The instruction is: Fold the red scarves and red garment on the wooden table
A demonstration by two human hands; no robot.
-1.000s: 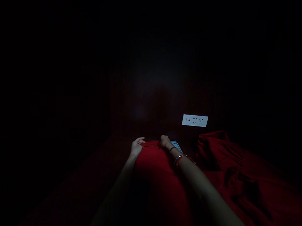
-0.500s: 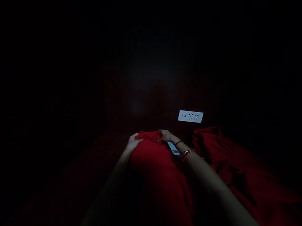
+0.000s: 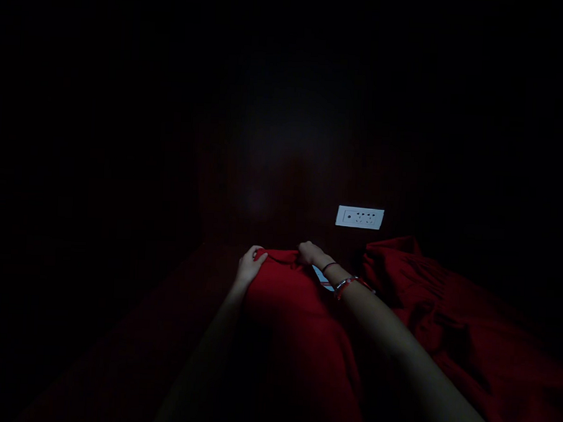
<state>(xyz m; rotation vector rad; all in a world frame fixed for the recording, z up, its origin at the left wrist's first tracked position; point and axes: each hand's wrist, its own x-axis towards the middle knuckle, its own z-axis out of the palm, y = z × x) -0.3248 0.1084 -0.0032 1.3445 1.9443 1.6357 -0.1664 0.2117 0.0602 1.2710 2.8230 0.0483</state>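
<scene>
A red cloth (image 3: 300,317), its exact kind unclear in the dim light, stretches from my hands toward me. My left hand (image 3: 250,265) pinches its far left corner, thumb on top. At the far right corner, my right hand (image 3: 310,253) is closed on the same edge, its fingertips mostly hidden. Between the two hands the far edge looks folded over in a narrow strip. Under my right wrist, partly covered, lies a flat white item with a red band (image 3: 323,279). Bracelets circle that wrist.
A white socket panel (image 3: 359,217) is set in the dark wall beyond my hands. To the right lies a rumpled heap of red fabric (image 3: 445,299). Most of the surroundings are too dark to make out.
The cloth's far edge now lies folded in a narrower strip between my hands. My right fingers have curled in further, and the view has shifted slightly.
</scene>
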